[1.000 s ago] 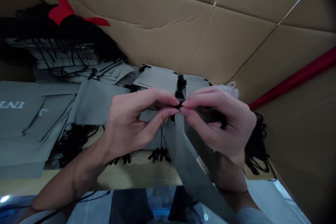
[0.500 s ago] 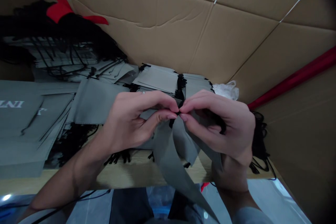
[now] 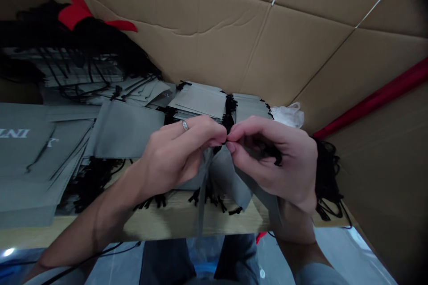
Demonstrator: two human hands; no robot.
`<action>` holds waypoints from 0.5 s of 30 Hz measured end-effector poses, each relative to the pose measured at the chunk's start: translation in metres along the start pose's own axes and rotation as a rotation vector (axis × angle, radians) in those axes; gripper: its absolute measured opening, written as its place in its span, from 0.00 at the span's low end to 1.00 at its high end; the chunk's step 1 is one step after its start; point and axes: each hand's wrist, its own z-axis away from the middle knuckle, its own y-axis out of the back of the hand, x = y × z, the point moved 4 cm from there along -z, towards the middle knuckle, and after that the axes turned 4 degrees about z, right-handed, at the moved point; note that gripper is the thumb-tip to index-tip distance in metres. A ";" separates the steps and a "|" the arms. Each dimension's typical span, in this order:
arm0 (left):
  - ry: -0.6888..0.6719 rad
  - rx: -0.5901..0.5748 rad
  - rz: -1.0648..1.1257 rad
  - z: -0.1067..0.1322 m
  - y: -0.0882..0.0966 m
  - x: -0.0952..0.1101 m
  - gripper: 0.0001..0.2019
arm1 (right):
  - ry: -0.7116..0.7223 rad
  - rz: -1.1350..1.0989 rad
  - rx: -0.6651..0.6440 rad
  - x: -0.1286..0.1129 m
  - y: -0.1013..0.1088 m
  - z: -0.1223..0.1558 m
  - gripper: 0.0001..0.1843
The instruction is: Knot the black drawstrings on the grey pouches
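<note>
Head view: hands [image 3: 174, 156] [image 3: 277, 164] pinch black cord [image 3: 228, 123] (grey bag [image 3: 225, 178]).

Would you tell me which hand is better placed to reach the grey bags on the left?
Probably the left hand: it sits beside those bags, while the right hand grips black cord.

Matt grey cloth bags [image 3: 125, 129] lie on smooth pale wood [image 3: 167, 221].

My left hand [image 3: 177, 156] and right hand [image 3: 277, 164] meet in the middle, thumbs and fingertips [image 3: 220, 131] pinched closely together, the other fingers curled. My left forearm [image 3: 83, 222] slants in from the lower left (my right forearm [image 3: 294, 227] drops almost straight down).
</note>
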 end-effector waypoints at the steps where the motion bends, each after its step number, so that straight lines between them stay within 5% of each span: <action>1: 0.016 0.000 0.051 -0.001 0.000 0.000 0.14 | -0.019 -0.021 0.015 0.000 -0.001 0.000 0.11; 10: 0.137 0.047 0.304 -0.004 0.000 -0.009 0.10 | -0.107 -0.119 0.095 -0.001 -0.005 -0.003 0.10; 15: 0.115 0.211 0.339 0.000 -0.009 -0.008 0.06 | -0.177 -0.213 0.137 0.001 -0.005 -0.009 0.10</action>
